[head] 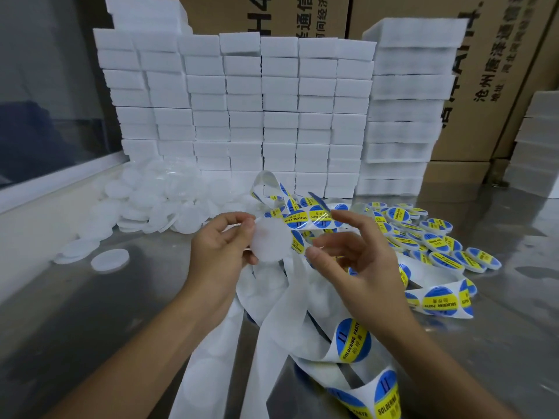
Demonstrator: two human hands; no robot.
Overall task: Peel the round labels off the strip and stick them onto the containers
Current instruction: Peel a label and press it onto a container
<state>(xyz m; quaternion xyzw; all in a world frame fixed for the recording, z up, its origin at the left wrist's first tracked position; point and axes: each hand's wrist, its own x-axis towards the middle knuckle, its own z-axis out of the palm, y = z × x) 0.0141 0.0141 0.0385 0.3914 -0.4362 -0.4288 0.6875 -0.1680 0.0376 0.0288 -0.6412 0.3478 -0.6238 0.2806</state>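
My left hand (222, 241) grips a plain white round container (272, 241) by its left edge, flat face toward me. My right hand (354, 252) hovers just right of it with fingers spread and relaxed; whether a fingertip touches the label strip is unclear. The label strip (298, 219) with blue-and-yellow round labels loops behind the container and trails down over the metal table toward me, with bare white backing (272, 322) below my hands. A pile of labelled containers (423, 234) lies to the right, and a heap of unlabelled white containers (157, 204) to the left.
A wall of stacked white boxes (242, 110) stands behind the work area, with cardboard cartons (499, 71) behind and to the right. One loose white container (109, 259) lies on the steel tabletop (90, 313) at left. A window ledge runs along the far left.
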